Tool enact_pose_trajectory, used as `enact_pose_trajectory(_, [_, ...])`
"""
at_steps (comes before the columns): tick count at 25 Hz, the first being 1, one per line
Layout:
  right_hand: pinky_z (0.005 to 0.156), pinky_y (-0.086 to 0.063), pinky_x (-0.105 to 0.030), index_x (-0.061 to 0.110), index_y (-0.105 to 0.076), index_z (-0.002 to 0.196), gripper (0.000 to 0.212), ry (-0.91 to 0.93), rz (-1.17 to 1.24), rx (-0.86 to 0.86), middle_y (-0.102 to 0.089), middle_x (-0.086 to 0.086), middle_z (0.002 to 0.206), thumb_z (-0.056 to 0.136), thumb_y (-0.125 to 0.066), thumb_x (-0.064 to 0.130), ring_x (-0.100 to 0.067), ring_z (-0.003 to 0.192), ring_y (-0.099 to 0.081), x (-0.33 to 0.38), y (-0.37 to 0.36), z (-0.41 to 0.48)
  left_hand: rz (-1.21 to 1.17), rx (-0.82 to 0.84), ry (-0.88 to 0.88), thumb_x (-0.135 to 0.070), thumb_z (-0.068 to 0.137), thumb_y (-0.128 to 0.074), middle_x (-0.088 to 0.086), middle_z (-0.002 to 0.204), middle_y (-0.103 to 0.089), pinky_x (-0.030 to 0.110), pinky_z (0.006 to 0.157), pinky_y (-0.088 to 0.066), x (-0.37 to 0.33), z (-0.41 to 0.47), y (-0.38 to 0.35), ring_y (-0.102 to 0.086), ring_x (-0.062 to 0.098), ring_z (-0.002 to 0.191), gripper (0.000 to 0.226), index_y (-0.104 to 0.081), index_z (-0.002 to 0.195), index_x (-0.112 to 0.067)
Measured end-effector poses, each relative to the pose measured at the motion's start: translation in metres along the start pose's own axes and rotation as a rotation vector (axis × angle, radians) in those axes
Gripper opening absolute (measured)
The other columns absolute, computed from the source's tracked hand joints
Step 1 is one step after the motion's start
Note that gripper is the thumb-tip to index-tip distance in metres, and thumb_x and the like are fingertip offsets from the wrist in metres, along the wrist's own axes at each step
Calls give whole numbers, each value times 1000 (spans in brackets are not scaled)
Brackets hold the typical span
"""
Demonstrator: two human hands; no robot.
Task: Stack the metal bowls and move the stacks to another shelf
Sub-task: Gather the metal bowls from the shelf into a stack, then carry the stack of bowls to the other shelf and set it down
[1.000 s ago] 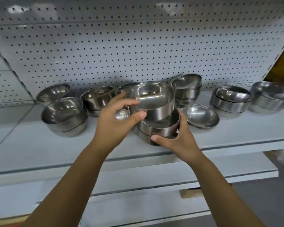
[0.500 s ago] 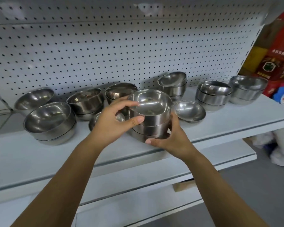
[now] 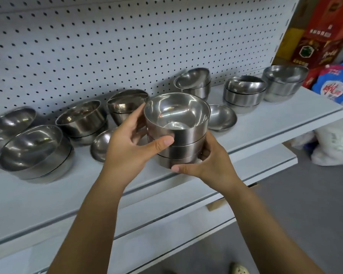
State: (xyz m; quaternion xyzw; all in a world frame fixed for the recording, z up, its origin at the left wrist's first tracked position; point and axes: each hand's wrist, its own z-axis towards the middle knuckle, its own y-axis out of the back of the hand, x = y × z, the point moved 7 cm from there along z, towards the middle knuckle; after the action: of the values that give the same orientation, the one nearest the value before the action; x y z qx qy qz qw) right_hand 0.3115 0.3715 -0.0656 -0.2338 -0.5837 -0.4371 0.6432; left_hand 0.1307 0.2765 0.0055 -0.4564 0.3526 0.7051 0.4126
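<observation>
Three metal bowls sit nested in one stack (image 3: pixel 178 139) at the front middle of the white shelf (image 3: pixel 265 123), and we see both hands on it. The left hand (image 3: pixel 127 151) grips the top bowl, thumb pressed on its near wall and fingers curled round the far side. The right hand (image 3: pixel 212 167) cups the lowest bowl from the right, with its thumb lying under the base. We cannot tell whether the stack rests on the shelf or hangs just off it.

Along the pegboard (image 3: pixel 87 46) we count more bowls. A tilted bowl (image 3: pixel 10 123) lies far left, with a wide pair (image 3: pixel 34 153) in front of it. Next comes a second pair (image 3: pixel 81 119), and another pair (image 3: pixel 127 103) stands just behind the left fingers. A lone bowl (image 3: pixel 101 143) lies on its side by the left wrist. A shallow bowl (image 3: pixel 222 116) sits just right of the held stack. Further right are three small stacks (image 3: pixel 244 91). Red boxes (image 3: pixel 325 36) and a blue bag (image 3: pixel 337 84) stand past the shelf's right end.
</observation>
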Motion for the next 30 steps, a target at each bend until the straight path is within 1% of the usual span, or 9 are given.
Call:
enact_pose_trajectory(2, [92, -58, -24, 41, -49, 142, 105, -11, -14, -29, -70, 14, 127, 51, -104, 46, -10, 116, -69, 3, 20, -10, -43, 8, -11, -53, 61, -97, -19, 141, -65, 18, 104, -49, -8, -1, -17, -61, 6, 132, 79, -61, 131, -58])
enact_pose_trajectory(4, [93, -56, -20, 42, -51, 139, 101, -23, -36, -49, -71, 14, 125, 52, -103, 47, -10, 114, -70, 5, 46, -22, -44, 42, -16, -51, 61, -98, -16, 141, -66, 32, 109, -50, -12, 2, -41, -62, 9, 131, 83, -61, 136, -50])
enact_pose_trajectory(7, [95, -56, -21, 42, -52, 138, 100, -41, -78, -112, -71, 15, 125, 53, -103, 47, -9, 114, -70, 6, 94, -43, -65, 114, 7, -41, 60, -97, -14, 138, -68, 43, 111, -48, -15, 10, -91, -63, 10, 130, 86, -60, 138, -41])
enact_pose_trajectory(10, [92, -59, -26, 43, -53, 137, 98, -72, -94, -181, -72, 15, 124, 53, -103, 43, -10, 113, -70, 2, 151, -66, -98, 244, 12, -36, 65, -93, -14, 138, -68, 40, 111, -51, -20, 18, -152, -62, 10, 132, 84, -59, 141, -36])
enact_pose_trajectory(13, [92, -57, -23, 41, -55, 136, 96, -97, -93, -261, -73, 14, 121, 53, -105, 33, -10, 111, -71, -4, 220, -87, -135, 343, 4, -35, 68, -90, -17, 137, -68, 26, 107, -51, -29, 28, -224, -61, 4, 131, 85, -56, 145, -27])
enact_pose_trajectory(16, [92, -54, -17, 37, -54, 139, 99, -100, -107, -333, -73, 14, 123, 55, -105, 27, -8, 113, -70, -10, 293, -105, -169, 418, -9, -35, 69, -89, -18, 136, -68, 35, 109, -52, -40, 38, -304, -61, 5, 131, 80, -57, 142, -31])
enact_pose_trajectory(22, [92, -50, -9, 34, -51, 144, 106, -134, -161, -497, -71, 20, 125, 53, -105, 37, -1, 115, -68, -27, 442, -154, -235, 561, -35, -36, 66, -91, -15, 135, -69, 32, 103, -56, -59, 57, -472, -63, 8, 130, 78, -61, 139, -32])
enact_pose_trajectory(26, [99, -49, -14, 35, -50, 145, 107, -178, -201, -615, -70, 17, 129, 53, -105, 41, -5, 119, -67, -39, 533, -199, -313, 690, -30, -38, 66, -92, -14, 134, -69, 17, 97, -53, -67, 54, -583, -64, 6, 127, 75, -62, 135, -35])
enact_pose_trajectory(30, [98, -50, -15, 38, -51, 142, 104, -230, -230, -729, -70, 16, 129, 53, -105, 39, -6, 119, -68, -55, 605, -235, -365, 828, -5, -34, 68, -94, -9, 139, -67, 23, 101, -54, -70, 52, -681, -61, 9, 132, 79, -59, 139, -31])
